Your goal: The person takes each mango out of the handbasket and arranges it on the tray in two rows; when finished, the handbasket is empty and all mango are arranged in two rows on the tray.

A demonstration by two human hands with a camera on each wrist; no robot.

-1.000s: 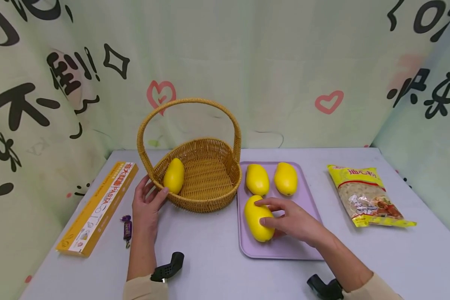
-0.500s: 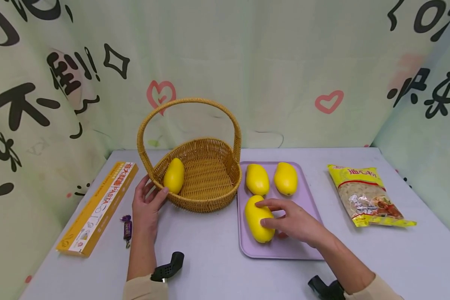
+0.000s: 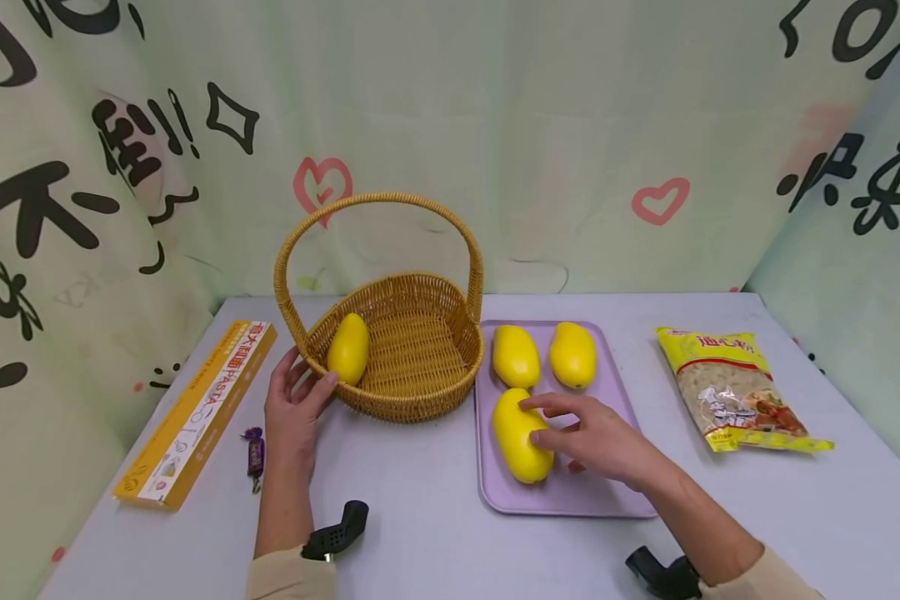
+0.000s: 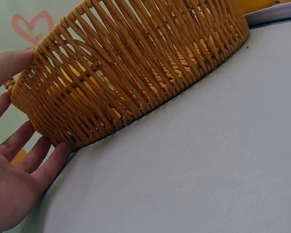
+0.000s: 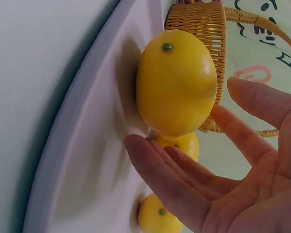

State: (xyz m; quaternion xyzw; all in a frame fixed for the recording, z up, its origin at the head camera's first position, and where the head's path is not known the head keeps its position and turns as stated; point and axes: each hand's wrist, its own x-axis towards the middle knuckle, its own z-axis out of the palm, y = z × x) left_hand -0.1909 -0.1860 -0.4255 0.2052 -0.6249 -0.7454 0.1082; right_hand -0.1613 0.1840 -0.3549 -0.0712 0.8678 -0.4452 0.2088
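My left hand (image 3: 295, 408) rests against the near-left side of a wicker basket (image 3: 420, 408); in the left wrist view the thumb lies at the rim and the fingers (image 4: 53, 162) touch the outer wall. One yellow mango-like fruit (image 3: 348, 350) leans inside the basket. At the purple tray (image 3: 600, 496), my right hand (image 3: 596, 437) is spread beside the nearest yellow fruit (image 3: 521, 442). From the right wrist, a gap shows between the thumb and this fruit (image 5: 177, 82), which has a green stem end. Two more fruits, left (image 3: 516, 357) and right (image 3: 572, 356), lie farther back on the tray.
A long pasta box (image 3: 195, 417) lies at the left, with a small purple-wrapped candy (image 3: 255, 457) near my left forearm. Right of the tray is a bag of food (image 3: 738, 392) with a yellow top. A printed curtain (image 3: 555, 150) stands behind the table.
My right hand has eased slightly to the right, its fingers looser about the near fruit. That fruit has shifted a little. The left hand and the basket stay put; the head view tilts slightly.
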